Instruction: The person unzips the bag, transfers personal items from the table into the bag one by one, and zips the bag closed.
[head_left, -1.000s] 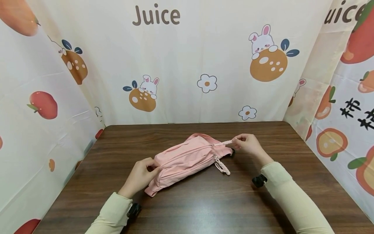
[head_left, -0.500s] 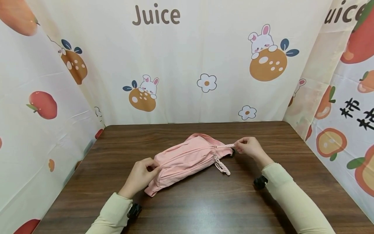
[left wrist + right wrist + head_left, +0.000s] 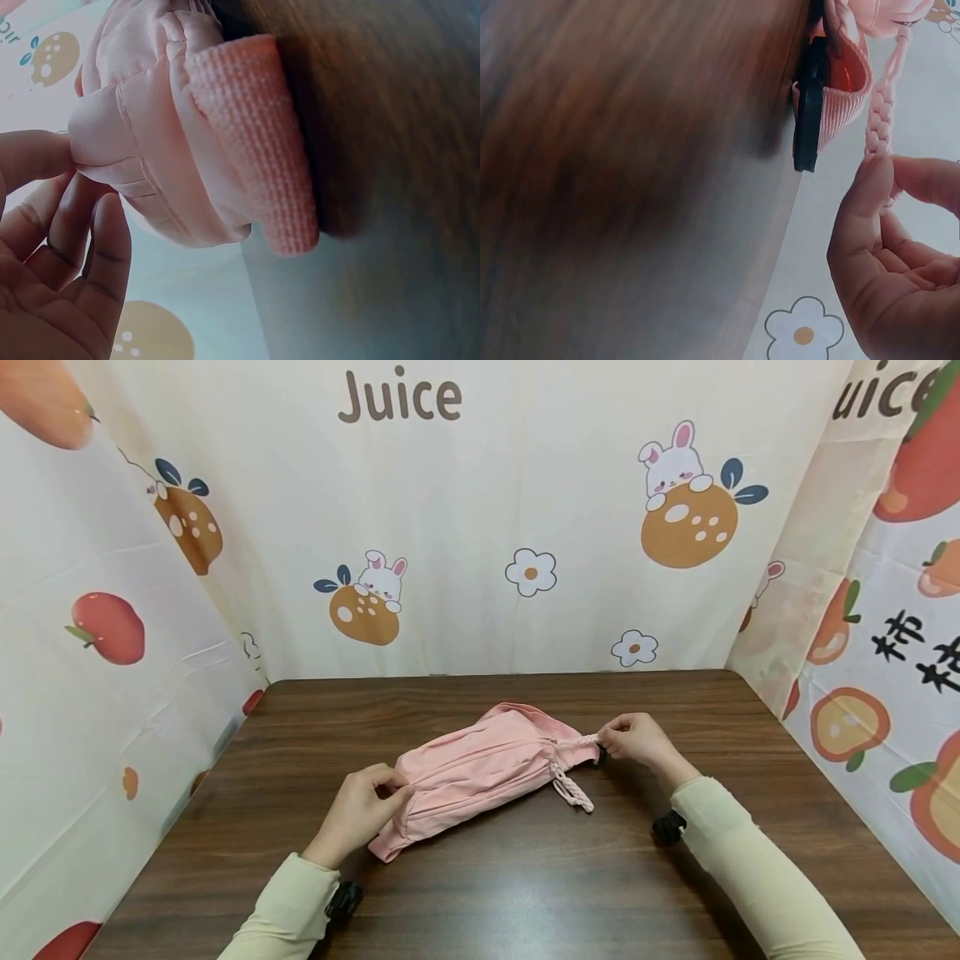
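Observation:
A pink waist bag (image 3: 472, 764) lies slantwise on the wooden table, its zipper lines running along the front. At the bag's left end, my left hand (image 3: 366, 810) pinches a fold of the fabric between thumb and fingers, as the left wrist view also shows. A braided zipper pull (image 3: 881, 120) at the right end is pinched by my right hand (image 3: 641, 745) and drawn out straight. A second braided pull (image 3: 572, 789) hangs loose onto the table. Beside the right hand is a black buckle (image 3: 810, 105) on the bag's ribbed strap end.
The dark wooden table (image 3: 525, 893) runs back to a printed curtain (image 3: 465, 527) with fruit and rabbit pictures. More printed cloth (image 3: 877, 635) hangs at the right side, and another stretch covers the left.
My right hand, still pinching the braided pull, has dropped slightly toward the table, and the pull lies lower against the bag's end. The left hand has barely moved.

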Demonstrator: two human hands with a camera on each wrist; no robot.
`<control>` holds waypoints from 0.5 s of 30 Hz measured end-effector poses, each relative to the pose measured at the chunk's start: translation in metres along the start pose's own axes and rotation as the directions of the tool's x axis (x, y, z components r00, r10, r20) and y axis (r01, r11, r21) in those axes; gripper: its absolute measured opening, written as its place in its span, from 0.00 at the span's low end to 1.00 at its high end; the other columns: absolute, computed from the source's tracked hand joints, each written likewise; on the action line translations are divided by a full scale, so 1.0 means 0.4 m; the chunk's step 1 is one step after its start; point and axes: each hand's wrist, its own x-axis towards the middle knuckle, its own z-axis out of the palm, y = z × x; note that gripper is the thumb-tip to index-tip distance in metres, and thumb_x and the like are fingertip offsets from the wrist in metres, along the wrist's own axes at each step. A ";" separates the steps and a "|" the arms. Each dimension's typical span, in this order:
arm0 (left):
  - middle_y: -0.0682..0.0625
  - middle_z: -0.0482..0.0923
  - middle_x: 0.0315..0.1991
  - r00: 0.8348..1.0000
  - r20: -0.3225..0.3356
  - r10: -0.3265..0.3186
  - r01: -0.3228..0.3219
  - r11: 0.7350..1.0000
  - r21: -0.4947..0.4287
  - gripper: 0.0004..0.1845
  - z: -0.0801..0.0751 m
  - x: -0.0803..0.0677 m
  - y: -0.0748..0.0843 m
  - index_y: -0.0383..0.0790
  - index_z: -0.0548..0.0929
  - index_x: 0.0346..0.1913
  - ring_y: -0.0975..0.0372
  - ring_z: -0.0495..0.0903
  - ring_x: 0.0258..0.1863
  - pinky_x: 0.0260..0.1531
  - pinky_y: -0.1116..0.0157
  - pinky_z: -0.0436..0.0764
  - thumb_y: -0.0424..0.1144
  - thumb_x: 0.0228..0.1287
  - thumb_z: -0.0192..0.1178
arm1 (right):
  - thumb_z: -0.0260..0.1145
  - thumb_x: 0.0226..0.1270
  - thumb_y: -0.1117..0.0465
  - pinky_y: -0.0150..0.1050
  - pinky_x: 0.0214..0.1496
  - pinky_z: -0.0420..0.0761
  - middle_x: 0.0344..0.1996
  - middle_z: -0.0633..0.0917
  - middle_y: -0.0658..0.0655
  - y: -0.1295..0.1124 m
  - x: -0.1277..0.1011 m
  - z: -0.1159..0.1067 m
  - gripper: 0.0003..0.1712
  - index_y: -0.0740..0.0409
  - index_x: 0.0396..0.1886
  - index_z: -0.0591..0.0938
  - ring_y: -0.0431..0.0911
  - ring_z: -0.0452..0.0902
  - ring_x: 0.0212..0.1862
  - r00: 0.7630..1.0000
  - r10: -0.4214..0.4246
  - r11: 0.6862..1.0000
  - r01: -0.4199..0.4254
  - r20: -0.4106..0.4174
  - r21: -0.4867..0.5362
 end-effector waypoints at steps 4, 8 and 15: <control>0.60 0.78 0.25 1.000 0.014 -0.010 0.010 1.000 -0.005 0.05 -0.001 0.000 0.003 0.47 0.86 0.27 0.71 0.73 0.26 0.29 0.71 0.75 0.34 0.58 0.69 | 0.59 0.67 0.65 0.33 0.31 0.83 0.29 0.85 0.61 -0.009 -0.009 0.008 0.15 0.78 0.42 0.80 0.38 0.79 0.27 0.999 -0.011 1.000 0.011 0.033 -0.004; 0.60 0.78 0.26 0.999 0.026 -0.022 0.023 1.000 -0.014 0.03 -0.002 0.001 0.004 0.46 0.87 0.28 0.71 0.74 0.27 0.30 0.71 0.76 0.35 0.59 0.69 | 0.60 0.67 0.65 0.33 0.31 0.83 0.28 0.85 0.60 -0.011 -0.014 0.010 0.15 0.77 0.42 0.81 0.38 0.78 0.27 0.999 -0.014 1.000 0.015 0.050 -0.010; 0.59 0.79 0.27 0.999 0.032 -0.044 0.044 0.999 -0.007 0.02 -0.004 0.003 0.003 0.46 0.87 0.30 0.71 0.74 0.28 0.31 0.67 0.78 0.35 0.58 0.69 | 0.59 0.68 0.63 0.36 0.34 0.84 0.28 0.84 0.58 -0.006 -0.014 0.009 0.15 0.74 0.42 0.82 0.39 0.79 0.28 0.997 0.016 0.999 -0.013 0.076 -0.035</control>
